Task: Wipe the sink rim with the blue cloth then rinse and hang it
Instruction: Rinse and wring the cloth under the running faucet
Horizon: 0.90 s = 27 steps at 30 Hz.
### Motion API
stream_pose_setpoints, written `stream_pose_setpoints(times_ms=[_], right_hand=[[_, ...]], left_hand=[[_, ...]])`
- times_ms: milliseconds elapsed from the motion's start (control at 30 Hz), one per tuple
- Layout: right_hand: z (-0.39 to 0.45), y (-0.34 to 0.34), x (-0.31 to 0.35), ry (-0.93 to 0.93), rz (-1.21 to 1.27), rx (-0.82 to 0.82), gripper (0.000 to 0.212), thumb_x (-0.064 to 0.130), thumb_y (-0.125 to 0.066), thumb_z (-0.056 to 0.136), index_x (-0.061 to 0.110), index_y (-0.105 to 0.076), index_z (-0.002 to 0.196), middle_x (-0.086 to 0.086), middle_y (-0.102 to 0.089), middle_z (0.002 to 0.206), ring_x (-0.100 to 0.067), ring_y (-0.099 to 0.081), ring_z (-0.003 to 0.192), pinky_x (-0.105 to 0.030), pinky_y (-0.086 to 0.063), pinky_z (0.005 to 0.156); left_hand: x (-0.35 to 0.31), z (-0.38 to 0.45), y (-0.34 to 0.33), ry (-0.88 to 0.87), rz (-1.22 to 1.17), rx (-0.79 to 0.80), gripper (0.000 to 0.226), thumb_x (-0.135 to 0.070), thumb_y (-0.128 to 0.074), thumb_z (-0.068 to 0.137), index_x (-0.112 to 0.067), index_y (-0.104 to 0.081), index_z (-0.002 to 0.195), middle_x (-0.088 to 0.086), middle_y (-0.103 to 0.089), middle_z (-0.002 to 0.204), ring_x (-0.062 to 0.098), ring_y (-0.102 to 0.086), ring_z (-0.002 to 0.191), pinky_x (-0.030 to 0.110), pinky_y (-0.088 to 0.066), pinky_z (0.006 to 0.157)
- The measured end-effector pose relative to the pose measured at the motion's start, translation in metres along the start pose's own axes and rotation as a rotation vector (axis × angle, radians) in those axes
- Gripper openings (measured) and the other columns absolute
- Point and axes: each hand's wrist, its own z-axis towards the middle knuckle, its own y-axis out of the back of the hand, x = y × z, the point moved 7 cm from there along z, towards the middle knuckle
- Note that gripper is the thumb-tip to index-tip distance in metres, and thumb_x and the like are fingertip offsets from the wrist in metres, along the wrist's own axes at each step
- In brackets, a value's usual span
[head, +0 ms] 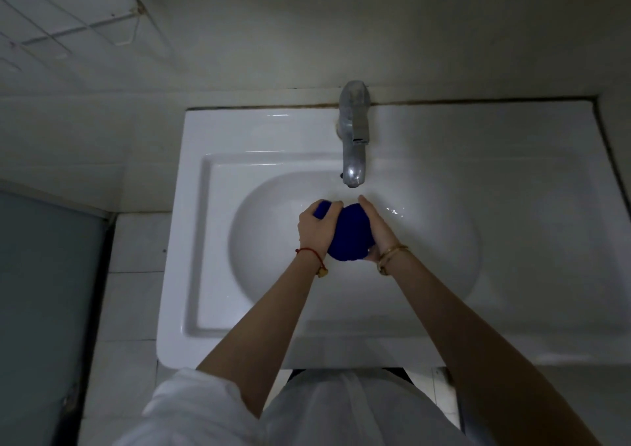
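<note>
Over the basin, near the tap: one cloth (351, 232), bunched into a ball between two hands.
Left hand (316, 228): grip curled round the cloth's left end.
Right hand (377, 232): fingers laid fairly straight along the cloth's right side, palm pressing in; thumb hidden.
Sink (191, 227): one, white, set in a counter (546, 131); rim wet-looking on the far left.
Tap (355, 138): one, chrome, spout just beyond the cloth; no stream visible.
Step, judged: rinsing or wringing, with rim wiping probably done.
Next calls for: squeezing out water, then finding a hanging spot.
Wire rack (68, 18): one, on the far-left wall, a possible place.
Bracelets: one per wrist.
</note>
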Motion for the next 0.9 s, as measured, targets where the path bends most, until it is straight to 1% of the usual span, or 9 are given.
stream_pose_setpoints(times_ms=[167,233,367,467,533,633,733,800,900], right_hand=[[0.001,-0.006,-0.012,-0.099,0.131,0.100,0.070,0.061,-0.065,0.079,0.018,-0.053,0.133,-0.015,-0.059,0.128,-0.037,-0.059,0.111,-0.059,-0.051,0.090],[-0.002,-0.004,-0.014,-0.129,0.101,0.076,0.074,0.064,-0.065,0.077,0.018,-0.051,0.132,-0.012,-0.057,0.128,-0.036,-0.059,0.108,-0.056,-0.052,0.088],[-0.010,0.003,-0.017,-0.161,-0.035,-0.016,0.067,0.069,-0.065,0.072,0.021,-0.050,0.115,-0.007,-0.054,0.109,-0.034,-0.060,0.093,-0.055,-0.057,0.076],[-0.012,-0.007,-0.012,-0.137,0.143,0.017,0.038,0.047,-0.064,0.083,0.016,-0.058,0.104,-0.009,-0.061,0.104,-0.031,-0.062,0.092,-0.049,-0.059,0.071],[-0.011,-0.008,-0.005,-0.066,0.143,-0.029,0.023,0.032,-0.056,0.090,0.015,-0.061,0.104,-0.010,-0.064,0.106,-0.029,-0.063,0.091,-0.046,-0.058,0.075],[-0.011,-0.002,0.007,0.107,-0.014,-0.204,0.033,0.022,-0.046,0.095,0.010,-0.055,0.124,-0.014,-0.059,0.122,-0.033,-0.059,0.107,-0.050,-0.052,0.091],[-0.019,-0.004,0.011,0.236,-0.189,-0.340,0.033,0.025,-0.043,0.096,0.009,-0.056,0.122,-0.015,-0.060,0.123,-0.032,-0.058,0.108,-0.046,-0.050,0.094],[-0.025,-0.012,0.012,0.294,-0.186,-0.361,0.031,0.036,-0.045,0.095,0.013,-0.061,0.108,-0.011,-0.065,0.110,-0.026,-0.061,0.095,-0.037,-0.051,0.082],[-0.034,-0.018,0.016,0.380,-0.175,-0.425,0.044,0.064,-0.049,0.084,0.022,-0.061,0.082,0.001,-0.066,0.084,-0.016,-0.062,0.075,-0.030,-0.049,0.067]], left_hand=[[-0.005,-0.005,0.009,-0.067,0.009,-0.084,0.021,-0.028,-0.067,0.090,-0.010,-0.066,0.081,-0.004,-0.066,0.072,0.001,-0.059,0.066,0.020,-0.052,0.063],[-0.009,-0.007,0.011,-0.104,0.031,-0.108,0.021,-0.028,-0.067,0.090,-0.008,-0.067,0.086,-0.003,-0.066,0.075,0.004,-0.060,0.070,0.023,-0.053,0.066],[-0.011,-0.011,0.010,-0.125,0.033,-0.119,0.016,-0.027,-0.066,0.091,-0.012,-0.067,0.088,-0.003,-0.067,0.080,0.010,-0.062,0.077,0.028,-0.055,0.070],[-0.009,-0.015,0.009,-0.125,0.038,-0.121,0.016,-0.029,-0.066,0.092,-0.014,-0.067,0.088,-0.007,-0.067,0.079,0.005,-0.061,0.076,0.020,-0.050,0.065],[-0.009,-0.017,0.010,-0.140,0.059,-0.132,0.016,-0.029,-0.065,0.092,-0.013,-0.067,0.088,-0.009,-0.066,0.077,0.003,-0.060,0.075,0.017,-0.049,0.064],[-0.013,-0.022,0.010,-0.168,0.111,-0.171,0.013,-0.028,-0.062,0.094,-0.016,-0.064,0.090,-0.014,-0.062,0.077,-0.001,-0.057,0.074,0.004,-0.042,0.060],[-0.013,-0.026,0.010,-0.126,0.106,-0.241,0.020,-0.034,-0.061,0.094,-0.015,-0.063,0.088,-0.011,-0.062,0.075,0.000,-0.056,0.069,0.001,-0.039,0.052],[-0.012,-0.029,0.008,-0.100,0.100,-0.279,0.027,-0.039,-0.062,0.092,-0.013,-0.064,0.085,-0.008,-0.062,0.072,0.001,-0.055,0.064,0.001,-0.039,0.050],[-0.014,-0.033,0.008,-0.095,0.058,-0.327,0.036,-0.038,-0.064,0.091,-0.006,-0.063,0.077,-0.005,-0.059,0.063,0.003,-0.051,0.055,0.005,-0.039,0.048]])
